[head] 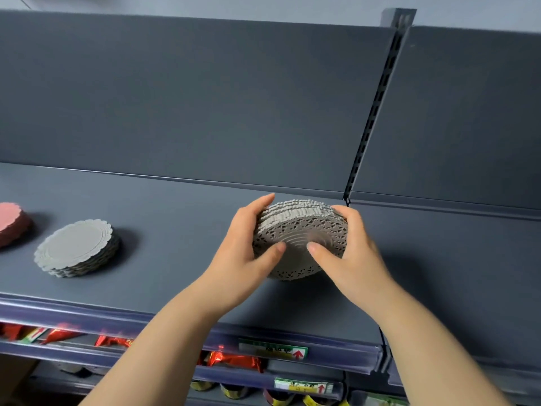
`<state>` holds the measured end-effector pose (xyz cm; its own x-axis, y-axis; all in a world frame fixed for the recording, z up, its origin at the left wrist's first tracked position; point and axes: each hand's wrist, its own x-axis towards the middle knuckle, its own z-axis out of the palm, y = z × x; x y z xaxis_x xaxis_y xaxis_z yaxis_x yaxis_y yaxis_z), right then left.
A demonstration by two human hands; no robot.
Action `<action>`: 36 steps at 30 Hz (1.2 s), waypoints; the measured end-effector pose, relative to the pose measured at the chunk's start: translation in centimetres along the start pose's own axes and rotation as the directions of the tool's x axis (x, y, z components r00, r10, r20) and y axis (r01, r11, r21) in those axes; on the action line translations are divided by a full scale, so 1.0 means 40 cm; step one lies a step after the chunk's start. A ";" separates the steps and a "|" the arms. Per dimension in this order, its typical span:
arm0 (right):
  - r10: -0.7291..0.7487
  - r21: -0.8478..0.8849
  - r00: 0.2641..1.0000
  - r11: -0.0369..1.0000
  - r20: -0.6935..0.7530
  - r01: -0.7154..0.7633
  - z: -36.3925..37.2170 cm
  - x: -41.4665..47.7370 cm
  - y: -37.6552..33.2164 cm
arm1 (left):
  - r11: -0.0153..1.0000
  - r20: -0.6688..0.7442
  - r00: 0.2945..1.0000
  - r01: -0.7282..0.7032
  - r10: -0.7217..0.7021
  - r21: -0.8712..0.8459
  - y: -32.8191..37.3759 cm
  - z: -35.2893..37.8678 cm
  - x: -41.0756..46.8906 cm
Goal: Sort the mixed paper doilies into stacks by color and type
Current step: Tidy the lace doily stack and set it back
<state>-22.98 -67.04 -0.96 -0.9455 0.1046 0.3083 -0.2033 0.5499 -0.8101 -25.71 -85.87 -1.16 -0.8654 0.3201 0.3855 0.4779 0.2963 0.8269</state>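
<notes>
Left hand [243, 259] and right hand [348, 253] grip a tilted stack of grey lacy round paper doilies [301, 230], fingers [259, 205] curled round its rim, likely squaring it, well right of the plain grey scalloped paper stack [76, 247].

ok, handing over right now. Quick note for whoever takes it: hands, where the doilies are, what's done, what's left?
Hands: left hand and right hand both grip the lace doily stack, thumbs on its face, fingers round its edge.
Lace stack: tilted toward the camera, low over the shelf. Cannot tell whether its lower edge touches.
Done: the plain scalloped grey stack and the pink-topped stack lie flat on the shelf at far left, side by side. The pink one is cut off by the frame.
Left: probably set the lace stack down flat as its own pile. No loose doilies in view.
</notes>
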 end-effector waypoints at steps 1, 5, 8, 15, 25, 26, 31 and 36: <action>-0.002 -0.003 1.000 1.000 0.001 0.002 0.001 -0.001 0.001 | 0.999 -0.024 1.000 -0.018 0.019 0.038 -0.002 0.002 0.000; -0.008 -0.049 1.000 0.999 -0.014 0.007 0.014 -0.004 0.005 | 0.985 -0.044 0.997 -0.049 0.057 0.167 -0.009 0.012 0.000; -0.022 -0.069 1.000 0.997 0.013 0.023 0.016 -0.009 0.006 | 0.984 -0.059 0.997 -0.039 0.050 0.173 -0.019 0.011 0.002; -0.014 -0.091 1.000 0.996 -0.024 0.012 0.029 -0.023 0.014 | 0.991 -0.038 0.997 -0.063 0.068 0.118 -0.023 0.018 -0.013; -0.025 -0.107 1.000 0.994 -0.006 0.024 0.009 -0.029 0.031 | 0.956 -0.080 0.996 -0.002 0.027 0.295 -0.043 0.004 -0.019; -0.010 -0.120 1.000 0.993 0.005 0.011 0.003 -0.030 0.034 | 0.937 -0.084 0.996 -0.007 0.038 0.348 -0.048 -0.004 -0.022; 0.047 -0.199 0.999 0.979 -0.005 -0.047 -0.008 -0.029 0.024 | 0.946 -0.138 0.990 0.077 -0.035 0.314 -0.043 -0.012 -0.031; 0.115 -0.126 0.993 0.985 -0.014 -0.116 -0.030 -0.010 0.003 | 0.968 -0.237 0.951 0.229 -0.200 0.102 -0.012 -0.059 0.008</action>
<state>-22.32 -66.02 -0.59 -0.9590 0.1788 0.2197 -0.0584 0.6340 -0.7711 -26.57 -88.04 -0.44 -0.9540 0.0321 0.2980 0.2798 0.4523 0.8469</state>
